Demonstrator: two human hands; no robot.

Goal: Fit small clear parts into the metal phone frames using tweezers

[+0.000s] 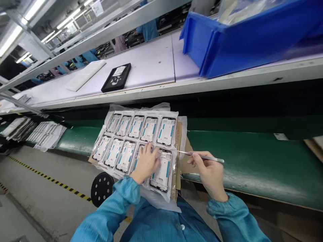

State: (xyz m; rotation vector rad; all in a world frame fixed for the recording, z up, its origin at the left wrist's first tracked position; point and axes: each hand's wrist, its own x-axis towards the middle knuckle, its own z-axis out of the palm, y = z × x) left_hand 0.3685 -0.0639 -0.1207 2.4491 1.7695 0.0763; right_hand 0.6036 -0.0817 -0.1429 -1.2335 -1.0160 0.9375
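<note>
A white plastic tray lies in front of me, holding several phone middle frames with blue strips, set in two rows. My left hand rests on the lower row with its fingers spread. It partly hides one frame and touches near the upper left edge of the phone frame at the lower right. Between the fingers of my right hand is a pair of tweezers. Their thin tips point left, reaching the tray's right edge near that frame. Whether the tips hold anything is too small to tell.
Cardboard lies under the tray, on a green conveyor belt. A shelf above bears a black tray with small white pieces, a white slab and a blue bin. More frame trays lie left; a round black stool stands below.
</note>
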